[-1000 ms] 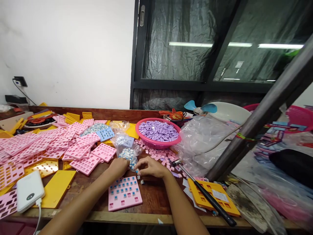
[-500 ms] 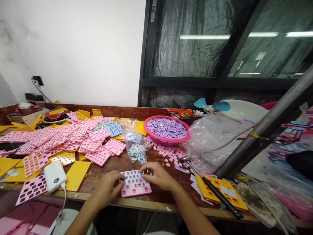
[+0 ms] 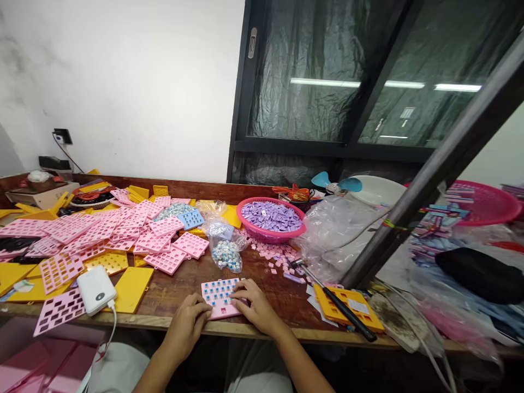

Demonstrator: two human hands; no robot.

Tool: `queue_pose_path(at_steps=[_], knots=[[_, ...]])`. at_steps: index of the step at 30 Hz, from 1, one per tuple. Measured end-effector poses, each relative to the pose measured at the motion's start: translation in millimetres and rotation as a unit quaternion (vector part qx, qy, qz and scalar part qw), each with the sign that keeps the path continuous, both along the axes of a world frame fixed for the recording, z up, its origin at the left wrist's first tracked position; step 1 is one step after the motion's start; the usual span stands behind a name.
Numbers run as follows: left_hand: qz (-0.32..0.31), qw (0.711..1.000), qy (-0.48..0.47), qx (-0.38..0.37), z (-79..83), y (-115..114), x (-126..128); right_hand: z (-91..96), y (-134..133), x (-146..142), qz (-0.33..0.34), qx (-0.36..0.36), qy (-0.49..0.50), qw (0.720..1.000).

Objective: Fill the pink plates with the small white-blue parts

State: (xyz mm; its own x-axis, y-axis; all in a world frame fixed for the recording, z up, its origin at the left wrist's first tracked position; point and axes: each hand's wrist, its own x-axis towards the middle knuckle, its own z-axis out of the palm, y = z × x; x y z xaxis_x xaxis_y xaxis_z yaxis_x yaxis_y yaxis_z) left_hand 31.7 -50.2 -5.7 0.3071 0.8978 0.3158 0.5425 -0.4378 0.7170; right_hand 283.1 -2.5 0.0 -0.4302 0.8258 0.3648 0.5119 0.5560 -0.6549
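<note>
A pink keyboard plate (image 3: 220, 313) lies on the table's front part, with rows of blue key switches (image 3: 218, 290) in its square slots. One slot in its bottom row shows as an open pink square. At the plate's lower left corner is my left hand (image 3: 189, 322), thumb and fingers pinched together; whatever they hold is hidden. My right hand (image 3: 254, 305) covers the plate's right side with bent, closed fingertips on the switches, and I cannot make out what is in them. Just behind the plate sits a clear bag of blue and white switches (image 3: 227, 255).
Pink plates (image 3: 118, 224) and yellow plates (image 3: 133, 289) pile up on the left, beside a white power bank (image 3: 96, 290). A pink basket (image 3: 270, 236) holds purple pieces. Right of it lie a hammer (image 3: 344, 307) and plastic bags; a slanted pole (image 3: 429, 174) rises there.
My left hand has shifted down to the plate's lower left corner. My right hand has come lower over its right side. The camera has turned to the right.
</note>
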Motion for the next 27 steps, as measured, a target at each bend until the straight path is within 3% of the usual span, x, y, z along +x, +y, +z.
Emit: queue_pose_path(at_steps=[4,9,14,20,24,27], knots=[[0.031,0.999,-0.013,0.027,-17.8,0,3,-3.1,1,0,0.003,-0.002,0.01,1.0],[0.055,0.995,0.012,0.084,-24.1,-2,5,-8.7,3,0,-0.009,0.021,0.013,1.0],[0.09,0.992,0.04,0.074,-23.2,-3,2,-5.7,0,0,-0.005,0.08,-0.074,0.994],[0.06,0.997,0.04,0.013,-21.3,0,-3,1.2,-3,-2,0.001,0.125,-0.158,0.979],[0.039,0.999,0.019,0.004,-13.3,9,-4,-2.8,-10,-2,-0.01,0.148,-0.152,0.977],[0.045,0.998,0.012,0.048,0.2,36,0,-9.9,-13,2,-0.043,0.152,-0.081,0.984]])
